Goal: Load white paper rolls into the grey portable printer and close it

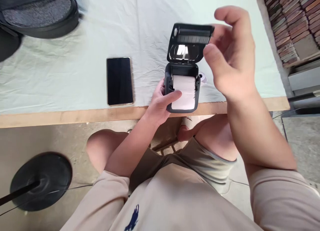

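A small dark label or receipt printer [168, 92], its lid [191, 52] swung up, rests in my left hand [160, 104] at the table's front edge. My left fingers wrap its left side, and the thumb lies over the white paper roll [185, 94] inside. The roll's paper has a ragged right edge. At the lid's right edge is my right hand [232, 54]: the thumb overlaps the edge and the fingertips are partly hidden behind it. The index finger is raised clear. Behind the printer's right side, a small white roll [203, 78] lies partly hidden.
A tablet or phone with a dark screen [120, 80] lies left on the pale tablecloth [82, 74]. A black case or bag [42, 14] is at the far left. On the floor stand a round black base [41, 181] and, at right, stacked bricks [292, 20].
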A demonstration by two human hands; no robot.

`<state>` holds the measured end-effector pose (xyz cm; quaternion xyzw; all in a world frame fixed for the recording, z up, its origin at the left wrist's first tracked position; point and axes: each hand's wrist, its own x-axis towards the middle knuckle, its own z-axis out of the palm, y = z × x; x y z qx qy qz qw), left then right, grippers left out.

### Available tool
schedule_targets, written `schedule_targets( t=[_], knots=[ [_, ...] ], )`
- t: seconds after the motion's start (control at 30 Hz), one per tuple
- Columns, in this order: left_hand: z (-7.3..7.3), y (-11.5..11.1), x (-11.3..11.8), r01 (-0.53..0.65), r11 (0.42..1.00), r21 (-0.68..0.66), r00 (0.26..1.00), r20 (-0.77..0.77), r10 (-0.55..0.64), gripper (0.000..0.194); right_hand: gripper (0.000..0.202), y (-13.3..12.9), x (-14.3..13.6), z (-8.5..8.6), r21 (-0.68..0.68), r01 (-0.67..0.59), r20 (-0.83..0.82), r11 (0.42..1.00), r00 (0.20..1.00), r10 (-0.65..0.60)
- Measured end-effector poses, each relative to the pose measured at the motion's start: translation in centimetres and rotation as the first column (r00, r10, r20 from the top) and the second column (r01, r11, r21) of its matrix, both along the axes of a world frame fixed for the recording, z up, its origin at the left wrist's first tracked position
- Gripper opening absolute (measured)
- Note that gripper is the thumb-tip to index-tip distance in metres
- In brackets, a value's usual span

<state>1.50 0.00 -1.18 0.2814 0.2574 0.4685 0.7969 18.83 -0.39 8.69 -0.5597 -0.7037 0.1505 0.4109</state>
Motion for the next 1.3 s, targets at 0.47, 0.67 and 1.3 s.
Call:
schedule_targets(
  t=[0.47, 0.67, 1.3],
  knots=[
    [0.9, -0.6, -0.2, 0.014, 1.0, 0.008, 0.999, 0.034, -0.014, 0.045, 0.037, -1.3, -0.1, 0.5, -0.168, -0.205, 0.281, 0.964, 0.928, 0.246],
    [1.1, -0.6, -0.2, -0.035, 0.999, -0.009, 0.999, 0.012, 0.035, 0.03, 0.03, -1.6, -0.5, 0.9, -0.141, -0.242, 0.312, 0.96, 0.909, 0.275],
    [2.2, 0.0, 0.8, 0.011, 0.966, -0.257, 0.992, 0.121, 0.021, 0.034, 0.061, -3.6, 2.0, -0.9, -0.189, -0.15, 0.199, 0.97, 0.962, 0.188]
  ],
)
